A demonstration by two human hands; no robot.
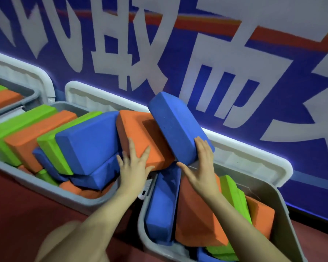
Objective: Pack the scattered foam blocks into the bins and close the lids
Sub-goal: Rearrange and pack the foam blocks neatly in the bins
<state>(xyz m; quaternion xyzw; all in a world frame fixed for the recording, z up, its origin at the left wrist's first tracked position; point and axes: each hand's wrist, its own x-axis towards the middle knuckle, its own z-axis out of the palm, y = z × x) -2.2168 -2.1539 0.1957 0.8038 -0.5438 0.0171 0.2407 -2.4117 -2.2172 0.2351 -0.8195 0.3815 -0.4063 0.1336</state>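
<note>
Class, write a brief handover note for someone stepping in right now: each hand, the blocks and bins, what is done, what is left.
Left hand: open, fingers flat against the orange block atop the middle bin.
Right hand: open, supporting the tilted blue block above the right bin.
Done: both bins hold many blocks.
Left: settle these two blocks, level the overfull stacks, close the white lids leaning open against the wall.
</note>
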